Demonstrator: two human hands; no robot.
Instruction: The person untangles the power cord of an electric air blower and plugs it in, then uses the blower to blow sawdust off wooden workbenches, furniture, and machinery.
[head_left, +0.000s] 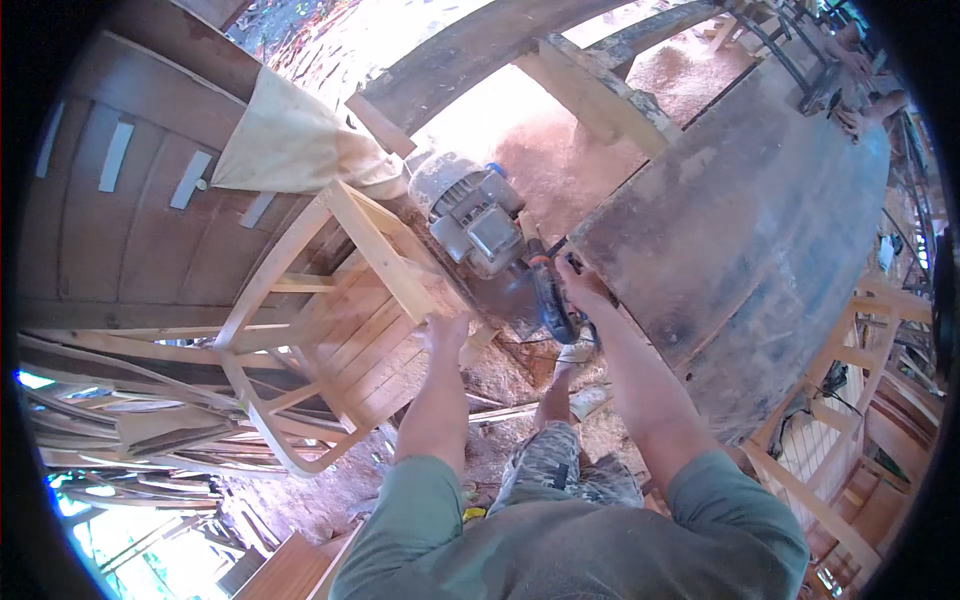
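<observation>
My left hand is closed round the top rail of a pale wooden chair frame, which lies tilted on its side to the left. The chair's slatted panel faces up towards me. At the edge of the large worn tabletop, my right hand is closed at a black-and-orange handheld power tool. Its fingers partly hide the grip, and the tool's exact kind cannot be made out. Just beyond the tool sits a dusty grey electric motor.
The worn tabletop stretches off to the right. Another person's hands are at its far end. Stacked curved wood strips lie at left, below a brown panel with a cloth. Another wooden frame stands at right.
</observation>
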